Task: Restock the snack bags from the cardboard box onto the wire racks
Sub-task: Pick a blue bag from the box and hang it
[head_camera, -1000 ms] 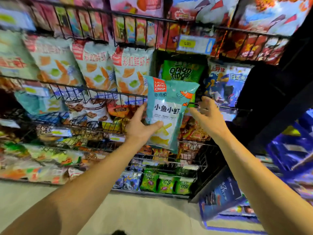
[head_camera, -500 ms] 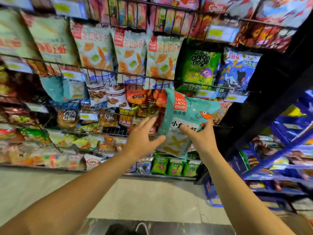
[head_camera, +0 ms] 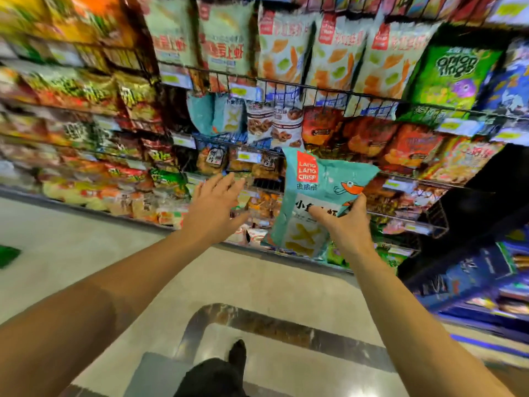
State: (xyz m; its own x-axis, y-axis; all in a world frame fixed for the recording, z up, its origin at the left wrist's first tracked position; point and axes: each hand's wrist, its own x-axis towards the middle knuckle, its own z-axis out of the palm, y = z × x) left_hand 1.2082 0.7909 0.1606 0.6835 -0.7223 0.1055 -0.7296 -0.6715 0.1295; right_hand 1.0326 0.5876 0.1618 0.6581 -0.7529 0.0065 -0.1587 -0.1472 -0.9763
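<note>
the teal snack bag (head_camera: 317, 196) hangs in the air in front of the wire racks (head_camera: 329, 90), upright with a slight tilt, printed face toward the camera, not yet resting on any shelf. the right hand (head_camera: 347, 224) grips it at the lower middle, thumb across the front and the other fingers hidden behind the film. the left hand (head_camera: 213, 207) is just beside it to the left, apart from the bag, fingers spread wide and holding nothing, reaching toward the racks. two shelves up and to the left, matching teal bags (head_camera: 213, 114) stand in a rack slot next to brown-and-white packets (head_camera: 273, 123); that looks like the likely home for this one, so the bag appears to be in transit and the placing is left to do. the racks all around look well filled: pale shrimp-chip bags (head_camera: 309, 50) and a green onion-ring bag (head_camera: 452, 75) above, red packets (head_camera: 369, 138) behind the held bag. the cardboard box is not in view, so how many bags remain cannot be told. below, pale floor tiles (head_camera: 257, 285) and a dark shoe (head_camera: 237, 352).
</note>
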